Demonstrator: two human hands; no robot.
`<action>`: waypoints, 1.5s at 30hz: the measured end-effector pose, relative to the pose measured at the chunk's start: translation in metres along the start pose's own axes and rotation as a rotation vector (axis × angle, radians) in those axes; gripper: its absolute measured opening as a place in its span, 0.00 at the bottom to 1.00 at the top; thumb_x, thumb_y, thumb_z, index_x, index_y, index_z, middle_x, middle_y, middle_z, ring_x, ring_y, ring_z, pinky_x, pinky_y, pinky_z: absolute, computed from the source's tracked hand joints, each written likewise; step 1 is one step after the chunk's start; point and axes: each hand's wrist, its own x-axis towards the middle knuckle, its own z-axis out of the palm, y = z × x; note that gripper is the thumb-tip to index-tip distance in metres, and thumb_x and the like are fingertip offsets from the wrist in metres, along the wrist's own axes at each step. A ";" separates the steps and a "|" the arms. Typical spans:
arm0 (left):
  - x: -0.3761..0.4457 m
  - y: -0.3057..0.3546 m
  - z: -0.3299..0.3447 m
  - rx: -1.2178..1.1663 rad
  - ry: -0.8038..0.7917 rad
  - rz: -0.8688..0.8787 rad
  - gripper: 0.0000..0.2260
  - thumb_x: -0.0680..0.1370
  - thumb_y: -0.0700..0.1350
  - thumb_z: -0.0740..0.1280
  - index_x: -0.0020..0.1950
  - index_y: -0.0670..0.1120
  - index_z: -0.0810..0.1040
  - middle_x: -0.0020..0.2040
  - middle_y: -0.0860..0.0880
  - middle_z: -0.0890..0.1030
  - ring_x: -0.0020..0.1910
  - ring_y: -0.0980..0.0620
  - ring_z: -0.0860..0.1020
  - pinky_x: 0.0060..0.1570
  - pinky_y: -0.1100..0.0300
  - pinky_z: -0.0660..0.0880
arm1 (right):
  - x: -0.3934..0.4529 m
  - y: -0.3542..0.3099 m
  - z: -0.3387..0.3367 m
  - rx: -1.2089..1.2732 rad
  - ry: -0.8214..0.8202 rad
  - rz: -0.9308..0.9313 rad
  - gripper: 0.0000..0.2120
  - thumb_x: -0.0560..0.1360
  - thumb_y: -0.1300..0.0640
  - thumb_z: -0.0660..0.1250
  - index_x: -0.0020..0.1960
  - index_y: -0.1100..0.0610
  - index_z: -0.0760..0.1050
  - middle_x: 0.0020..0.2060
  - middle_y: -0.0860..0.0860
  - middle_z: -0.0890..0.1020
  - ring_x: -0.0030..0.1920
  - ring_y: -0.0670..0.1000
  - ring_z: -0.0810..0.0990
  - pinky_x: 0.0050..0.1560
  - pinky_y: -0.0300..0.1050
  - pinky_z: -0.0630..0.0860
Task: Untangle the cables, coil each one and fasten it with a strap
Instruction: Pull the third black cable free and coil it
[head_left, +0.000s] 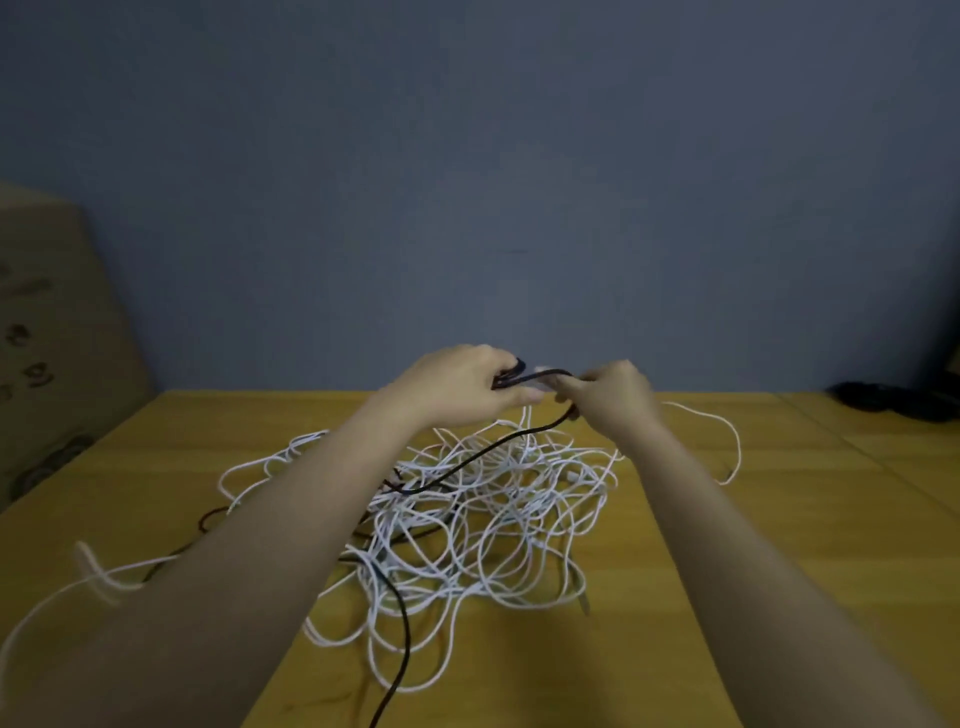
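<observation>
Two bare hands work above a wooden table (779, 519): the left hand (462, 384) grips small loops of one black cable (457, 467), the right hand (613, 397) pinches the same cable. Beneath them lies one tangled heap of white cables (498, 519), uncountable.

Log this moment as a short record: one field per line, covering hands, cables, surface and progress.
left hand: left hand grips a few loops of the black cable
right hand: right hand pinches the same black cable, raised above the pile
cables: white cables lie tangled in a heap, the black cable running down through them
surface: wooden table
background: dark object at the far right edge of the table
progress: coiling begun; no strap visible
</observation>
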 end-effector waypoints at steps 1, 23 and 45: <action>0.004 -0.003 -0.001 -0.019 -0.037 -0.004 0.20 0.78 0.63 0.59 0.37 0.48 0.71 0.31 0.52 0.73 0.29 0.56 0.71 0.28 0.58 0.61 | 0.003 -0.002 -0.002 0.223 -0.111 0.120 0.20 0.72 0.43 0.71 0.39 0.62 0.81 0.29 0.56 0.80 0.21 0.46 0.73 0.23 0.36 0.67; -0.083 0.025 -0.118 -1.078 0.167 0.025 0.19 0.82 0.55 0.54 0.35 0.46 0.66 0.22 0.55 0.60 0.19 0.58 0.56 0.19 0.68 0.55 | -0.054 -0.116 -0.007 0.070 0.359 -0.488 0.14 0.81 0.54 0.59 0.40 0.59 0.74 0.34 0.53 0.77 0.41 0.56 0.75 0.40 0.48 0.67; -0.128 -0.010 -0.042 -0.628 0.261 -0.059 0.11 0.84 0.49 0.50 0.48 0.43 0.62 0.39 0.50 0.71 0.36 0.54 0.70 0.43 0.55 0.67 | -0.193 -0.063 0.079 -0.482 -0.097 -0.680 0.16 0.80 0.62 0.57 0.67 0.57 0.68 0.52 0.56 0.80 0.47 0.58 0.78 0.44 0.52 0.75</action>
